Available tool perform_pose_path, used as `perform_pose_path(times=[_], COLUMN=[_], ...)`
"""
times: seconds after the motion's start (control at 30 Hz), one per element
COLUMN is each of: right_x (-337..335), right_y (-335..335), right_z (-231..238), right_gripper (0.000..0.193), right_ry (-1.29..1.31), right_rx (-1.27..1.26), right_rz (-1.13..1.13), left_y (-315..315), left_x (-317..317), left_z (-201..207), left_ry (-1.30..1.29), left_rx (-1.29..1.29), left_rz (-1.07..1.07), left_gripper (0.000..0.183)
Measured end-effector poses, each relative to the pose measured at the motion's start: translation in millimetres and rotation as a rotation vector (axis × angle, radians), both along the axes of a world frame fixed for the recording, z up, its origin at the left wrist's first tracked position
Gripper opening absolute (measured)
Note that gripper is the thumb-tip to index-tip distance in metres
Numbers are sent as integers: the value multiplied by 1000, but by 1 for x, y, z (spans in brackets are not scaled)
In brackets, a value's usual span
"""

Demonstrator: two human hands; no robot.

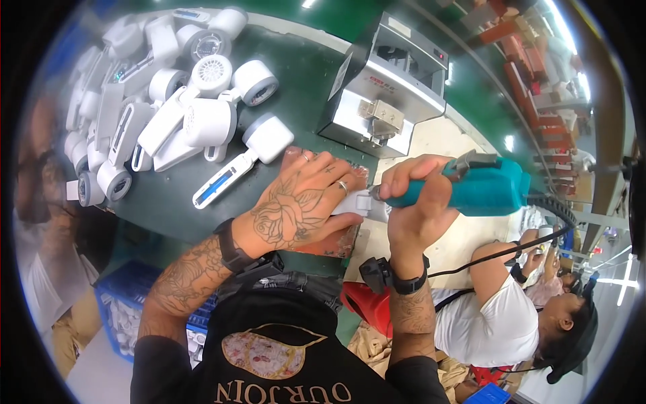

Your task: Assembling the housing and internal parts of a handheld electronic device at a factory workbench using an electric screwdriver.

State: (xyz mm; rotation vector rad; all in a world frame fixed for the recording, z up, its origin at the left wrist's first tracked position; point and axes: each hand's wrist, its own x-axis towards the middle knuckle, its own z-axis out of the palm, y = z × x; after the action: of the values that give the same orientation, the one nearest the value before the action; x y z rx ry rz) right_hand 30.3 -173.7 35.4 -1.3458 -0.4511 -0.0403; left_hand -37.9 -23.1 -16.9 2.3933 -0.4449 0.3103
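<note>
My right hand (424, 202) is wrapped round a teal electric screwdriver (488, 188), which lies almost level and has its tip pointing left. The tip meets a small white plastic piece (353, 204). My left hand (303, 198), tattooed and ringed, presses that piece down, fingers closed over it; most of it is hidden under the palm. Beneath lies a worn reddish-brown board (334, 244). Just beyond my left hand rests a white handheld fan (268, 138), its handle open to show a blue strip inside.
Several white handheld fans (210, 122) are heaped on the green table (289, 74) at the left. A grey metal machine (383, 87) stands at the back. A black cord (498, 256) trails from the screwdriver. A blue crate (121, 289) sits lower left; a co-worker (491, 323) is at the right.
</note>
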Motion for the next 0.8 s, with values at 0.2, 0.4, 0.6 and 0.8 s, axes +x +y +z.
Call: perform_pose_path(times=[0.2, 0.4, 0.6, 0.8], right_x=[17, 50, 47, 1], right_y=[12, 35, 33, -4], right_z=[15, 11, 5, 18], right_gripper=[53, 47, 45, 60], right_ry=[-116, -166, -151, -71], right_rx=[43, 12, 38, 66], right_rz=[-34, -78, -41, -40], left_y=[0, 1, 0, 0], left_x=[-3, -6, -6, 0], left_z=[-1, 1, 3, 1], left_ry=[-75, -68, -33, -38], left_rx=[-32, -70, -43, -53], left_rz=[7, 13, -4, 24], left_gripper=[52, 50, 47, 39])
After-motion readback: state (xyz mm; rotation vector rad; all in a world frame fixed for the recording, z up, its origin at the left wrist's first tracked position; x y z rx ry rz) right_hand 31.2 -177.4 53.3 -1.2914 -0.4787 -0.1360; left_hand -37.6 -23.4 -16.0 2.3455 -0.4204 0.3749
